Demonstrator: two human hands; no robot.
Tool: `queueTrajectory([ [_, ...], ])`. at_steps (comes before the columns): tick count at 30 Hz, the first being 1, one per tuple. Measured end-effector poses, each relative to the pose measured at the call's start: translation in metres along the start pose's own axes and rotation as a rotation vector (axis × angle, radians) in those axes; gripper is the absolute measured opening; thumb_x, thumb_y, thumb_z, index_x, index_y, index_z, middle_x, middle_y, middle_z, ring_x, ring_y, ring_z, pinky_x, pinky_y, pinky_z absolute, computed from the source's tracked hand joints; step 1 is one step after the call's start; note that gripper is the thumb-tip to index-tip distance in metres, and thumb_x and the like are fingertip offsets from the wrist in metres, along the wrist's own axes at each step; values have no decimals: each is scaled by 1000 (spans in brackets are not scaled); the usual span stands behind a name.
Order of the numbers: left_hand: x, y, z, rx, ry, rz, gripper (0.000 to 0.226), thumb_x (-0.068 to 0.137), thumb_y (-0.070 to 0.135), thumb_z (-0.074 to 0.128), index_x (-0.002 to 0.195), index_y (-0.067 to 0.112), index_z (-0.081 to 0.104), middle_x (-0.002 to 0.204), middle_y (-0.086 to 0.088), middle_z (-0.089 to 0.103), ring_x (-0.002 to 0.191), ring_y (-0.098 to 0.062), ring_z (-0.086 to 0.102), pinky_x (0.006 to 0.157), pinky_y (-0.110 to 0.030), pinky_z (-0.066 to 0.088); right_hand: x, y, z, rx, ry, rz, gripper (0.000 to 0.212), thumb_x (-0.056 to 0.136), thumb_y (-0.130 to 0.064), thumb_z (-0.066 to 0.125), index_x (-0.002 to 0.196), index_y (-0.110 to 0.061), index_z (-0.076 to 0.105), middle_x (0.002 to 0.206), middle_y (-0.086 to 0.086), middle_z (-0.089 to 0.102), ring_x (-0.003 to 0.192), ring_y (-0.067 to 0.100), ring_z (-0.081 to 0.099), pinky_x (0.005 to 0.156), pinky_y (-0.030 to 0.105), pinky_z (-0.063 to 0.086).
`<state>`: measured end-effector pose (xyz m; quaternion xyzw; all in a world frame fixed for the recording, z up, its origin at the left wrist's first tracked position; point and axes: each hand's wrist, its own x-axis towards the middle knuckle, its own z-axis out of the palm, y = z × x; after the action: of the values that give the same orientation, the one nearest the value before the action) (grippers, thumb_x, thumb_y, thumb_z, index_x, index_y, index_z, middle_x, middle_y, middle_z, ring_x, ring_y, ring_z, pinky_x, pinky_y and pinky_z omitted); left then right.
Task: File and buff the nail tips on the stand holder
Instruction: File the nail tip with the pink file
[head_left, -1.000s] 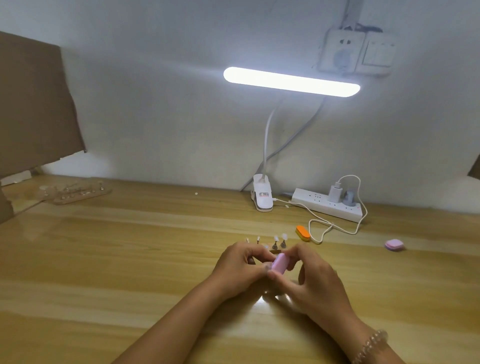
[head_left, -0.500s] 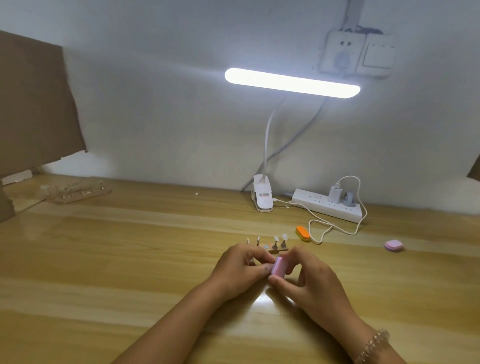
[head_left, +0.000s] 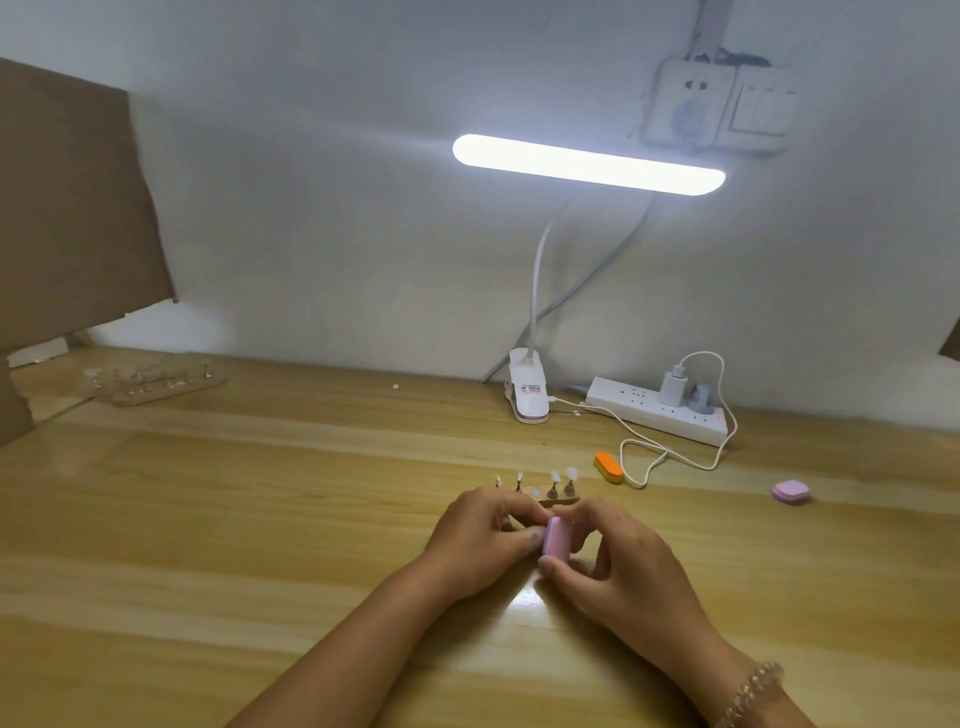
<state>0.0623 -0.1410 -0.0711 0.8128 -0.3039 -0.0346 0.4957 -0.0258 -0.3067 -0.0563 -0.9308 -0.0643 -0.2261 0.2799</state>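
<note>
Two hands are in view above the middle of the wooden table (head_left: 260, 519), toward its near edge. There is one bead bracelet (head_left: 753, 691) on the right wrist.

The right hand (head_left: 628, 577) pinches one pink buffer block (head_left: 557, 538) between the thumb below and the forefinger on top, and the block stands on end. The left hand (head_left: 478, 540) has its fingers curled in, with the thumb tip against the block's left side. Whether it holds anything is hidden, so I cannot tell.

Just beyond the knuckles lies one stand holder (head_left: 548, 501), partly covered by the hands. Four upright posts show on it. The two on the right carry pale nail tips (head_left: 571, 474). The two on the left are too small to judge.

Further back, right of centre, one orange buffer block (head_left: 609, 466) lies flat, just beside a loop of white cable (head_left: 675, 453). One lilac square pad (head_left: 790, 491) lies apart toward the right edge.

At the far edge sits one white power strip (head_left: 657, 413) holding two plugs, a white charger (head_left: 674, 387) and a grey one beside it. One white lamp clip (head_left: 527, 397) stands to its left, and its neck rises to one lit light bar (head_left: 587, 163).

Near the far left corner lies a second holder (head_left: 156, 384), its contents indistinct. Brown cardboard (head_left: 67, 208) leans above it.

The wall (head_left: 311, 208) is plain and pale, with one socket plate (head_left: 691, 101) and one switch plate (head_left: 763, 106) side by side above the light bar.
</note>
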Motion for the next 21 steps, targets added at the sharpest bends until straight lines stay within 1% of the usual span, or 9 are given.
queueTrajectory([
  [3, 0, -1, 0, 13, 34, 8, 14, 88, 24, 72, 93, 34, 80, 71, 20, 66, 54, -1, 40, 61, -26, 36, 4, 5, -1, 92, 104, 74, 30, 73, -29, 83, 94, -34, 62, 83, -15, 65, 70, -1, 56, 55, 12, 38],
  [5, 0, -1, 0, 6, 37, 18, 14, 88, 22, 72, 92, 33, 80, 67, 19, 65, 53, -2, 40, 60, -25, 35, 4, 5, 0, 110, 53, 79, 27, 73, -35, 82, 91, -35, 62, 81, -15, 66, 68, -2, 57, 54, 11, 38],
  [7, 0, 1, -1, -8, 41, 26, 14, 89, 20, 71, 92, 30, 80, 64, 24, 62, 52, -1, 40, 58, -23, 34, 2, 4, 1, 147, -10, 78, 26, 72, -41, 81, 88, -34, 62, 82, -18, 67, 60, 2, 57, 53, 15, 38],
  [11, 0, 4, -1, -8, 45, 42, 11, 92, 20, 69, 93, 27, 78, 69, 33, 61, 54, 1, 41, 59, -17, 33, 6, 11, -2, 265, 177, 176, 23, 75, -37, 80, 91, -32, 63, 83, -20, 68, 55, 4, 53, 57, 24, 40],
  [13, -1, 5, -1, 2, 40, 43, 12, 94, 18, 67, 93, 25, 77, 74, 32, 63, 56, 2, 44, 62, -19, 36, 5, 9, -2, 247, 121, 154, 25, 76, -39, 78, 95, -33, 64, 85, -21, 69, 54, 6, 53, 57, 23, 40],
  [15, -2, 6, -2, 29, 29, 37, 15, 96, 15, 63, 98, 22, 76, 83, 26, 67, 61, 1, 48, 67, -25, 42, 2, 5, 1, 220, 22, 92, 27, 76, -42, 76, 100, -35, 65, 89, -22, 69, 51, 9, 52, 55, 20, 38],
  [17, -3, 8, -3, 53, 17, 24, 17, 97, 17, 60, 101, 23, 75, 93, 20, 70, 76, -8, 60, 77, -31, 49, 4, 4, 2, 197, 40, 104, 26, 77, -44, 74, 101, -37, 66, 88, -24, 69, 53, 7, 53, 56, 21, 39],
  [19, -3, 9, -3, 69, 9, 15, 16, 98, 20, 59, 100, 25, 74, 103, 14, 74, 98, -17, 67, 89, -39, 51, 5, 6, 1, 127, 100, 140, 26, 77, -48, 72, 100, -39, 65, 86, -25, 68, 59, 5, 56, 59, 26, 44],
  [21, -5, 10, -3, 64, 3, 16, 18, 98, 20, 57, 102, 25, 74, 107, 12, 74, 102, -22, 66, 89, -44, 51, 2, 5, 1, 54, 73, 99, 30, 75, -52, 71, 101, -40, 63, 88, -27, 67, 57, 7, 55, 58, 26, 44],
])
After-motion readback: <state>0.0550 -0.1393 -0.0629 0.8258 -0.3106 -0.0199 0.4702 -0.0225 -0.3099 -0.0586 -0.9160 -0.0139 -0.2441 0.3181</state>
